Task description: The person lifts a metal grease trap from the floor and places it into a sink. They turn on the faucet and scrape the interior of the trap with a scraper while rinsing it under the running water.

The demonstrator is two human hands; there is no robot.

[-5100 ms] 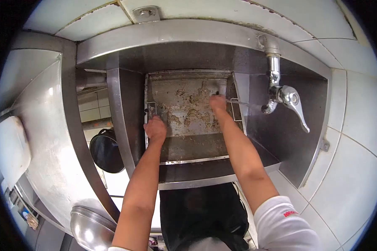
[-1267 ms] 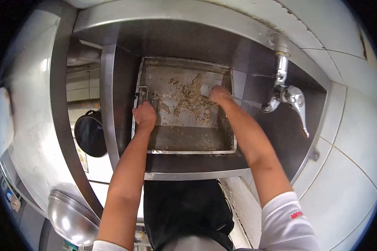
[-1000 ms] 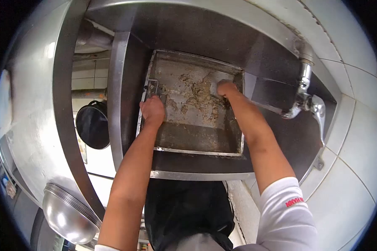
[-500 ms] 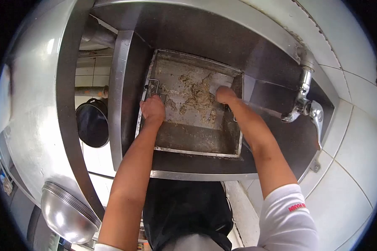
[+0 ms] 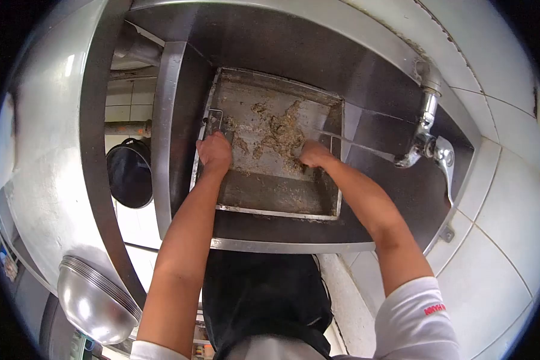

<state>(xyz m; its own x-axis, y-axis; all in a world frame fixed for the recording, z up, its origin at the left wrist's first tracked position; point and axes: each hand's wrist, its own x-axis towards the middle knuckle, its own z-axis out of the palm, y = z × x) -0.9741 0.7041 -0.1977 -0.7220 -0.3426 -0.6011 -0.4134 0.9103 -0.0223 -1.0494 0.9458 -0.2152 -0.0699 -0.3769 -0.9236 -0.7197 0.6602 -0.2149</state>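
A deep rectangular metal tray (image 5: 264,211) lies inside the steel sink, with wire handles at its sides. Brownish, lumpy residue (image 5: 285,133) is spread over its floor. My left hand (image 5: 214,151) is closed on the tray's left rim, just below the wire handle (image 5: 216,118). Inside the tray, my right hand (image 5: 315,154) is closed low beside the residue's right edge. Whatever its fingers hold, if anything, is hidden. A thin stream of water (image 5: 360,144) shoots from the tap leftward into the tray.
The chrome tap (image 5: 425,144) with its lever juts from the right wall over the sink (image 5: 288,247). Left of the sink is a steel counter (image 5: 54,150), with a black bucket (image 5: 129,174) below. Stacked metal bowls (image 5: 96,300) stand at lower left.
My right hand has moved down and slightly left within the tray, toward the residue's lower edge. The water stream now shows reaching into the tray. My left hand keeps its place on the rim.
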